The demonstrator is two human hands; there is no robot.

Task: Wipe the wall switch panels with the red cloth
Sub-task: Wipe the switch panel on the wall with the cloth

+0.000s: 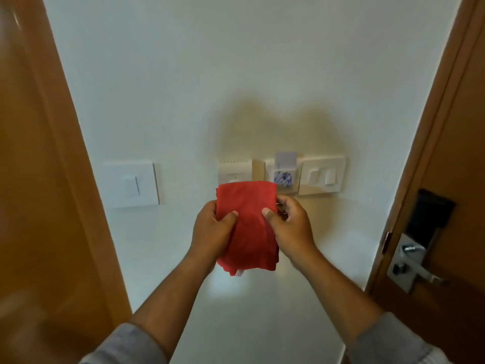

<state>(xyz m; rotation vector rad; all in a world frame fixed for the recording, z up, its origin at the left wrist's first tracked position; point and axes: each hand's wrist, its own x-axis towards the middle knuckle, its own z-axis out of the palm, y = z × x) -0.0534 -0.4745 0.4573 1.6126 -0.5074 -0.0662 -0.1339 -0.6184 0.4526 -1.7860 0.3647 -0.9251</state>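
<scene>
I hold a folded red cloth [249, 227] in front of the white wall, my left hand [212, 232] gripping its left edge and my right hand [291, 224] its right edge. Behind its top edge is a white panel with vent slots [236, 169], its lower half hidden by the cloth. Right of that sit a key-card holder [284, 172] with a card in it and a double rocker switch panel [322, 176]. Apart at the left, a single switch panel [132, 185] is mounted on the same wall.
An orange-brown wooden door frame [52, 179] runs down the left. At the right is a wooden door [459, 153] with a black electronic lock [430, 214] and a metal handle [414, 266].
</scene>
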